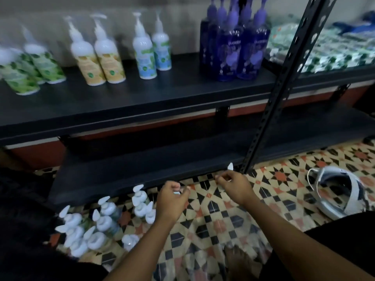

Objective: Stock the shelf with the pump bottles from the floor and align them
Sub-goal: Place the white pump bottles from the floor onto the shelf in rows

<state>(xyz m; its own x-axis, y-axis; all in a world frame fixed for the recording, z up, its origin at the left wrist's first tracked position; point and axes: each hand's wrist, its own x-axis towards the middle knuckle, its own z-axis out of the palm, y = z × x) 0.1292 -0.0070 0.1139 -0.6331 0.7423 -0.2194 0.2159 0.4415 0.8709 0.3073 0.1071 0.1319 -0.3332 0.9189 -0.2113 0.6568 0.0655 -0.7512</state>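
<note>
Several white pump bottles (pixel 91 226) stand clustered on the patterned tile floor at the lower left. My left hand (pixel 172 197) is closed just right of them, with a bit of white pump showing between its fingers. My right hand (pixel 231 185) is closed over another pump bottle, whose white nozzle (pixel 230 166) sticks up above the fingers. Both bottle bodies are hidden under the hands. The black shelf (pixel 142 94) above carries green-label bottles (pixel 30 65), yellow-label bottles (pixel 97 57), blue-label bottles (pixel 150 47) and purple bottles (pixel 235 43).
A lower black shelf (pixel 142 165) juts out just beyond my hands. A perforated black upright (pixel 284 88) rises on the right. A white headset (pixel 341 195) lies on the floor at right. Green-and-white packets (pixel 334 51) fill the neighbouring shelf. A bare foot (pixel 237 258) rests below.
</note>
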